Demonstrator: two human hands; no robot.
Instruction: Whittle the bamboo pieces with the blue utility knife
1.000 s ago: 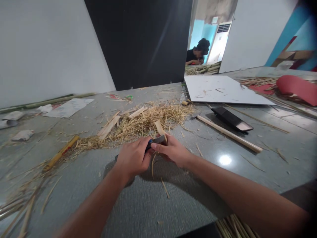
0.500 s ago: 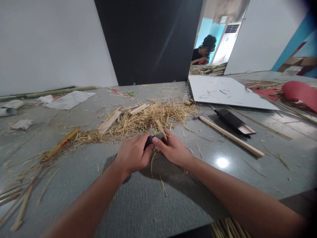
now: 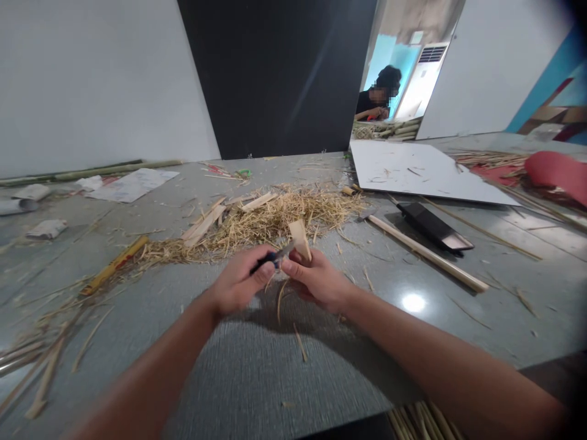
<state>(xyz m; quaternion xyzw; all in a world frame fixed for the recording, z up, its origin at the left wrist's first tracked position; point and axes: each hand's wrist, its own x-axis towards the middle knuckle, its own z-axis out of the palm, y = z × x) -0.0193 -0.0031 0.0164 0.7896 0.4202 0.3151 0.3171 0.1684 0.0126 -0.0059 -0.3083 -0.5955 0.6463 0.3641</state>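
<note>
My left hand [image 3: 243,278] is closed around the dark handle of a knife [image 3: 270,260], whose short grey blade points up and right. Opposite it, my right hand [image 3: 321,278] grips a pale piece of split bamboo [image 3: 299,238], its wide end standing up above the fingers. The blade's tip lies close to the bamboo; whether they touch I cannot tell. Just beyond both hands spreads a heap of straw-coloured shavings [image 3: 284,217], with flat bamboo slats [image 3: 206,225] on its left side. A few thin curled strips [image 3: 280,302] lie below the hands.
A yellow-handled tool [image 3: 114,266] lies at left. On the right are a wooden-handled tool [image 3: 426,253], a black phone-like object [image 3: 433,227] and a white board [image 3: 426,171]. Upright panels [image 3: 279,73] border the far side. Another person [image 3: 378,95] sits beyond the gap.
My left hand has shifted slightly left and turned, showing more of the knife. The bamboo piece in my right hand has tilted so its broad face shows.
</note>
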